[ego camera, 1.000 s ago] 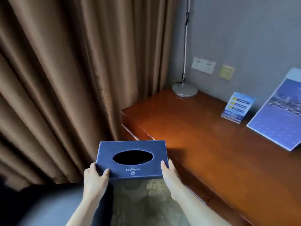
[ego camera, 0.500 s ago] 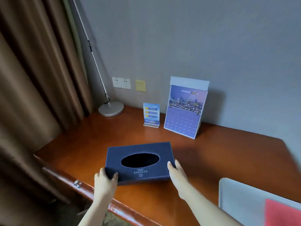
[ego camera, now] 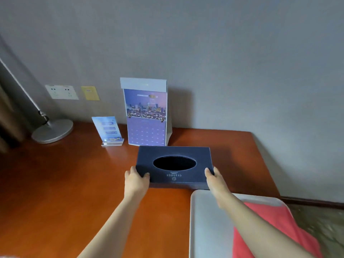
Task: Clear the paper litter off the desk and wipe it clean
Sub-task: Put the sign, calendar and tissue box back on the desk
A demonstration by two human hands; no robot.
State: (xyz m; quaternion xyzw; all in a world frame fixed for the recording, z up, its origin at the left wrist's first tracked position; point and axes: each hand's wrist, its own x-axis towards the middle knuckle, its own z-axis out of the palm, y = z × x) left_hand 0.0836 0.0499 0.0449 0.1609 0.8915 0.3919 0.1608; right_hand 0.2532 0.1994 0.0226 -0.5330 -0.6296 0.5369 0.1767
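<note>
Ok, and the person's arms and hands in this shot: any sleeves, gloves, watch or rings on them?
Nothing worn that shows. The left hand and the right hand are bare, without gloves, and no ring can be made out. Both forearms are uncovered along all of their visible length: no sleeve, cuff, watch or wristband. Anything worn higher up is out of frame.

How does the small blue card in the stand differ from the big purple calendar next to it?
The small blue card is much shorter than the purple calendar. The card sits in a clear stand, while the calendar leans back towards the wall. The calendar shows a city skyline photo; the card's print is too blurred to read. Both stand upright on the desk.
</note>
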